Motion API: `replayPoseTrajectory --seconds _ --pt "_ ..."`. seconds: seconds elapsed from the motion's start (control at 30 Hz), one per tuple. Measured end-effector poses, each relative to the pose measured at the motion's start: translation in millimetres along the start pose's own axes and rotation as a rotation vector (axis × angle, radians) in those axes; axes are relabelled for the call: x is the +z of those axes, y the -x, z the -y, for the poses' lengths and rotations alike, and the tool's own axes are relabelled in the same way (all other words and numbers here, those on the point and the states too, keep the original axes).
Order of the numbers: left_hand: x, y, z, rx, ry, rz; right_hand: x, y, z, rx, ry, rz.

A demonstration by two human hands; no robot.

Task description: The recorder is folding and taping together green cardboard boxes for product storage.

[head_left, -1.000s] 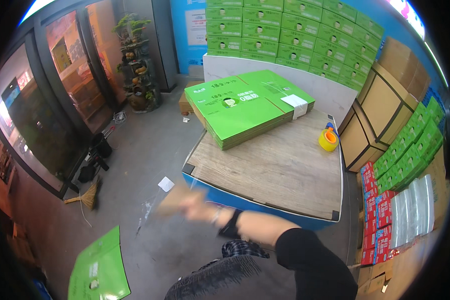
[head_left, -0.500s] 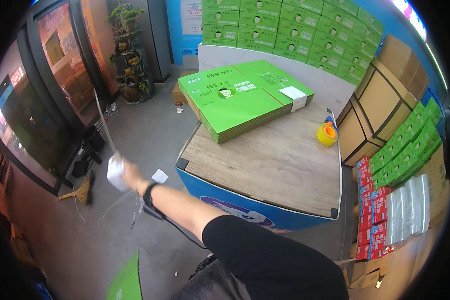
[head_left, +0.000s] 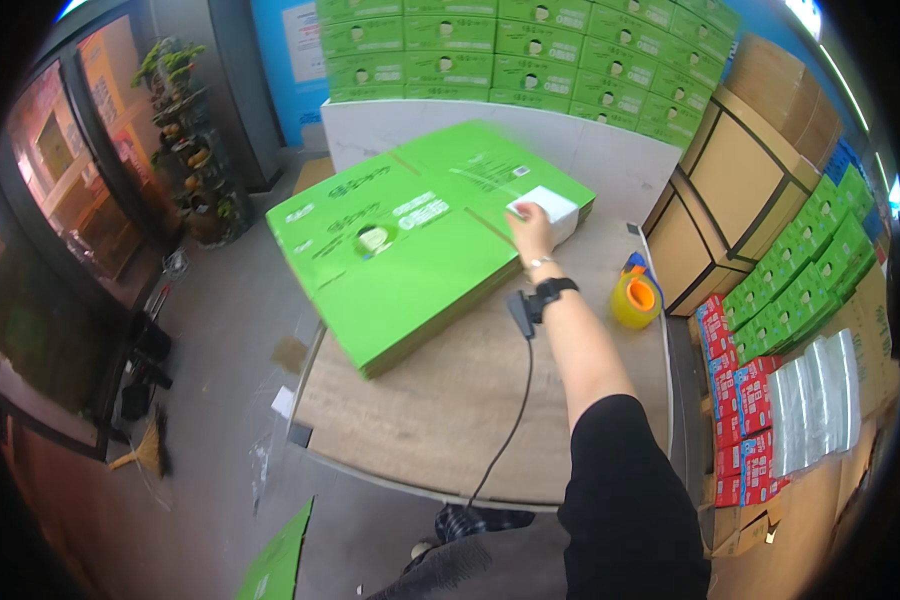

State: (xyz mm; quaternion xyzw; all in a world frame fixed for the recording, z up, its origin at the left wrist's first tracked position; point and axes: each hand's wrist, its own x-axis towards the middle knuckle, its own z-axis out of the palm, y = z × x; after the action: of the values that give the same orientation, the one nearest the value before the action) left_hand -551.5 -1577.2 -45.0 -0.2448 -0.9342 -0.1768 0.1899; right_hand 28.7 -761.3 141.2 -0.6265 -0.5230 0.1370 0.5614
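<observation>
Head view: one right hand (head_left: 532,228) curled at one white paper (head_left: 556,206), grip unclear; one green cardboard stack (head_left: 400,285).

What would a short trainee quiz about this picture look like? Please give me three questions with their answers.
1. True or false: the broom is on the floor.
2. Fill in the colour: the right hand is at the ____ paper on top of the green cardboard.
3. Where is the yellow tape? A: on the floor; B: on the green cardboard; C: on the table.

Key: 1 true; 2 white; 3 C.
</observation>
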Motion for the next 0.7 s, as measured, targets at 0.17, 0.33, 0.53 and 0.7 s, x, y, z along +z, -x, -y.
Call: replayPoseTrajectory --seconds 0.17,0.33,0.53,0.7 --pt "28 -68 -97 -0.491 0.58 0.536 -59 -76 -128 -0.044 0.363 0.025" --pt "43 -138 -190 -0.78 1.496 0.261 -76 -111 -179 0.05 -0.047 0.347" --pt "-15 -181 -334 -0.789 1.557 0.003 -88 -113 -205 0.283 -0.045 0.415" --pt "-26 -179 -421 -0.62 1.835 0.115 -99 -103 -207 0.271 -0.149 0.596"
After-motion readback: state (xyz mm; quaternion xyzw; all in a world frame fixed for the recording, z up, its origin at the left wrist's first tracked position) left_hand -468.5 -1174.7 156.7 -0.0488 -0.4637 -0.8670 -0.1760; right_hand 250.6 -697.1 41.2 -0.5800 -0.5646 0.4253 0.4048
